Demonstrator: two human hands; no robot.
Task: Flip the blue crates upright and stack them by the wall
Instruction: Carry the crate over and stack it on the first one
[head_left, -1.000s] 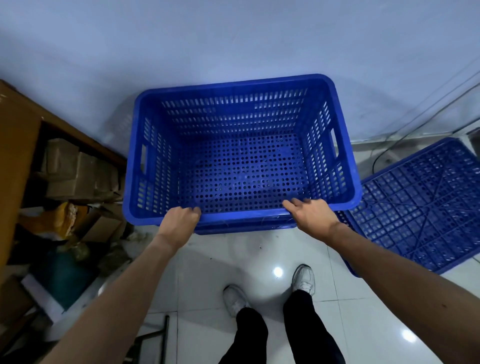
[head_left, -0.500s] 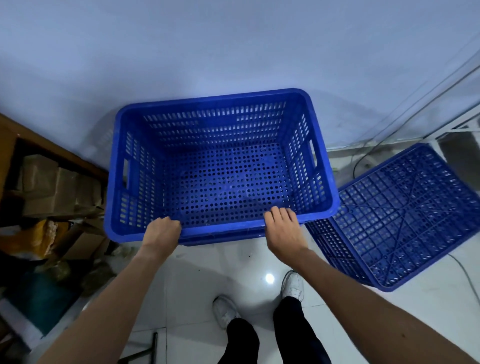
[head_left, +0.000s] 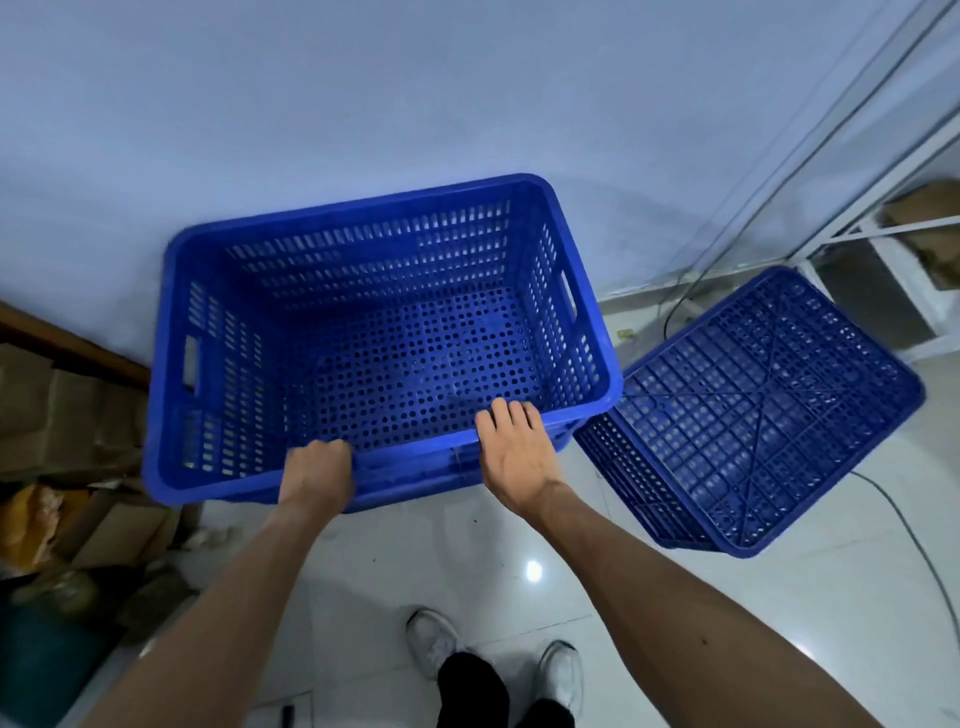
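Observation:
An upright blue crate (head_left: 587, 332) stands against the white wall (head_left: 363, 104), its perforated inside bare. A second blue rim (head_left: 415, 491) shows just beneath its near edge, as of a crate under it. My left hand (head_left: 317, 473) grips the near rim, fingers curled over it and slightly blurred. Further right on the same rim, my right hand (head_left: 514, 452) rests with its fingers laid straight across the top. Another blue crate (head_left: 753, 410) lies upside down on the floor to the right, its ribbed bottom facing up.
Cardboard boxes and bags (head_left: 78, 467) crowd a brown shelf at the left. A white metal frame (head_left: 883, 228) and cables (head_left: 675, 306) stand at the right by the wall. My shoes (head_left: 431, 644) are on the glossy white tiled floor (head_left: 779, 623).
The upright crate has come down and settled against the wall, both hands staying on its near rim. My right hand's fingers have straightened onto the rim. The view has swung to the right.

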